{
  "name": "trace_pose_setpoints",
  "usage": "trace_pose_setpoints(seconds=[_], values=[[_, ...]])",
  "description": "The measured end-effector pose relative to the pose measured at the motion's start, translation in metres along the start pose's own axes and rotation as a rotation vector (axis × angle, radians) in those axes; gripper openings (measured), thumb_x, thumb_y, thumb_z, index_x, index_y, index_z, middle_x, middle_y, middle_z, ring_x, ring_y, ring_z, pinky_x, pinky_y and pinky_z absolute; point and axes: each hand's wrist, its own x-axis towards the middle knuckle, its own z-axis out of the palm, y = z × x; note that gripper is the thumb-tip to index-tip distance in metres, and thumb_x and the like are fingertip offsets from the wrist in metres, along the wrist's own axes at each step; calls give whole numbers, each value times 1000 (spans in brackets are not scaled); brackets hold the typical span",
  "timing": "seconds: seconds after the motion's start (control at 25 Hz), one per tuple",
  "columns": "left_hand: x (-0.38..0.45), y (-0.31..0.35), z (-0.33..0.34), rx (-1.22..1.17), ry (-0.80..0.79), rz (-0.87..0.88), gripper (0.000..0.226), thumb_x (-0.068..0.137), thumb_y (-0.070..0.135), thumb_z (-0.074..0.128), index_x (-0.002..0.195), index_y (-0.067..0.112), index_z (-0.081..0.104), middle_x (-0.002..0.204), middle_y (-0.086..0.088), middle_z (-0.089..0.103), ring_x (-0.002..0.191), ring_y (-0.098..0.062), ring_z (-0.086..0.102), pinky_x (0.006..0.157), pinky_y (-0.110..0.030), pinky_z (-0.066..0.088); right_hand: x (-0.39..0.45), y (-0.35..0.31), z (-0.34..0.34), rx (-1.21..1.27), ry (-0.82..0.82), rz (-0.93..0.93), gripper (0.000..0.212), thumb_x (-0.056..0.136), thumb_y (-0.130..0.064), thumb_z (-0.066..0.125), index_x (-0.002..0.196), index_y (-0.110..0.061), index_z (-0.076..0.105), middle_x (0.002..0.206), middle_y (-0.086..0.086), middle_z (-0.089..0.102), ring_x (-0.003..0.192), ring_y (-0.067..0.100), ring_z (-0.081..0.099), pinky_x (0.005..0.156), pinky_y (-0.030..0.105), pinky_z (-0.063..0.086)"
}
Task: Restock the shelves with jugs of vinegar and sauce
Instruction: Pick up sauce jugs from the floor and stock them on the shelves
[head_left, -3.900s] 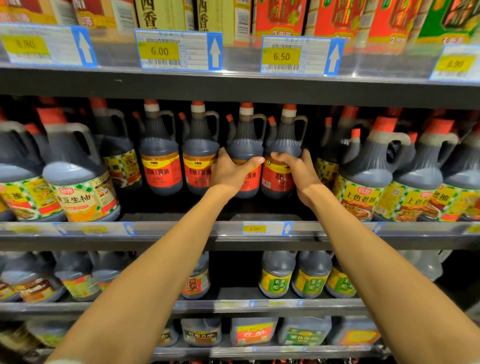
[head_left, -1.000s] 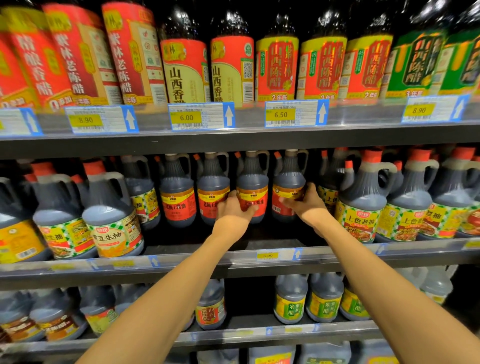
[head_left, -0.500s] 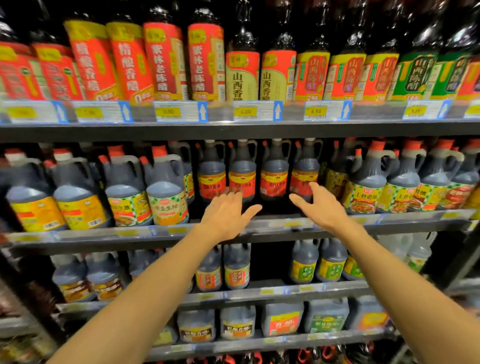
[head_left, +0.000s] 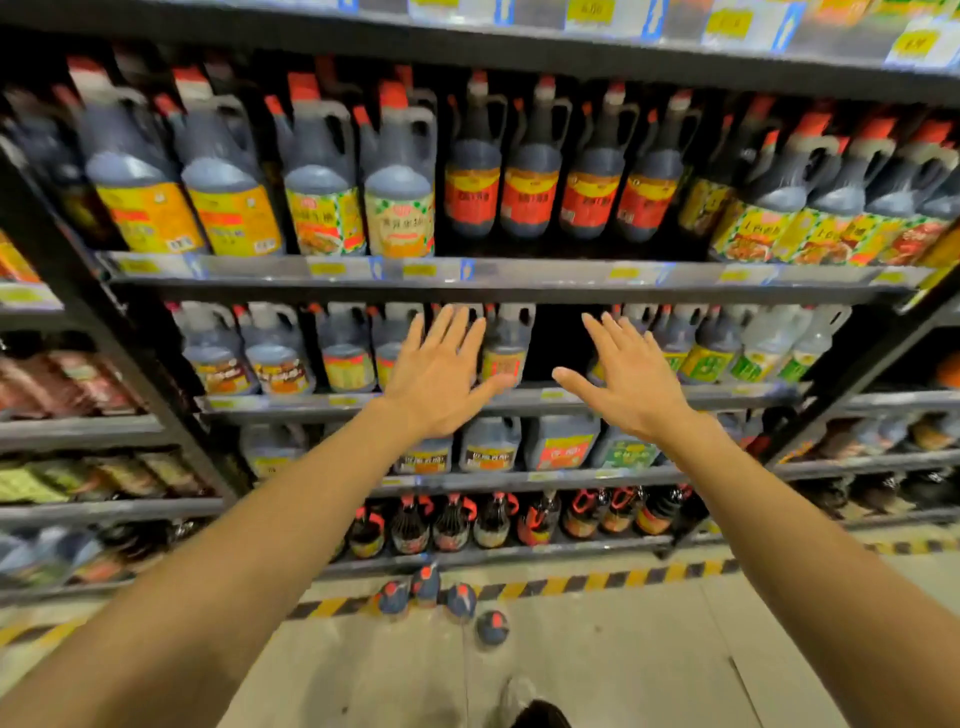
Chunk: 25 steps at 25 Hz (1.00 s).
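My left hand (head_left: 441, 379) and right hand (head_left: 631, 382) hang spread and empty before the shelf (head_left: 519, 283). Four dark, red-capped jugs (head_left: 441, 603) stand on the floor (head_left: 597, 649) below, near the bottom shelf.

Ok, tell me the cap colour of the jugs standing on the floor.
Red-orange caps on the floor jugs, seen in the head view.

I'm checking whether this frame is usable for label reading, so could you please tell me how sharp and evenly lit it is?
Head view: motion blur smears the jug labels and price tags, so the text is unreadable; wide-angle distortion bows the shelf edge; shelf recesses are dark, the floor bright; the left hand and right hand are comparatively sharp.
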Motion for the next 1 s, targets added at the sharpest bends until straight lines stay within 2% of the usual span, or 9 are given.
trace_pose_setpoints(seconds=[0.12,0.32,0.52,0.6,0.68,0.8,0.84,0.92,1.0], values=[[-32,-2,27,17,-12,-47,94,95,77,6,165,14,5,173,-9,2,160,-26,-1,128,-51,0,-17,-9,37,14,-34,-42,107,79,-86,13,166,-23,7,174,7,4,161,27,1,129,51,3],[-68,-4,89,-22,-155,-121,104,85,80,-7,165,14,3,173,-6,-1,160,-24,-4,129,-49,1,-33,-7,110,21,-154,-63,104,82,-82,15,166,-21,6,174,8,3,161,26,-1,129,49,1],[-86,-2,201,-48,-221,-85,100,88,76,4,164,11,10,172,-10,9,160,-25,5,129,-48,4,-55,25,212,89,-221,-45,103,83,-83,18,166,-21,10,174,8,7,161,25,1,129,49,2],[-93,3,260,-53,-222,-83,98,90,74,8,163,8,18,171,-12,17,159,-26,11,128,-49,8,-63,41,265,96,-238,-33,98,88,-79,27,166,-21,13,173,7,10,161,25,4,129,47,3],[-102,6,322,-35,-273,-71,102,88,76,1,163,8,18,171,-11,18,159,-26,12,128,-50,11,-71,57,321,93,-248,-23,92,93,-75,36,165,-22,15,173,5,12,160,25,5,129,46,4],[-109,8,429,-45,-304,-8,110,85,79,-15,163,8,19,170,-12,17,158,-28,15,128,-50,15,-76,79,420,106,-263,-16,94,91,-78,31,165,-23,15,173,4,12,160,24,6,130,46,4],[-111,9,466,-72,-278,20,110,88,78,-12,161,5,25,168,-15,24,156,-31,22,127,-52,19,-78,87,456,110,-262,-14,97,88,-80,27,165,-22,16,173,4,13,160,24,6,130,45,5],[-113,11,542,-127,-214,67,100,96,75,7,155,0,37,161,-20,37,150,-36,36,123,-56,25,-81,102,532,127,-255,-6,102,84,-83,24,165,-21,16,173,4,13,160,22,7,130,43,4],[-111,10,627,-117,-158,103,94,96,72,21,157,2,35,162,-17,37,150,-34,36,124,-56,22,-86,118,617,130,-261,-11,103,83,-83,24,165,-22,14,173,3,12,160,20,8,128,38,1]])
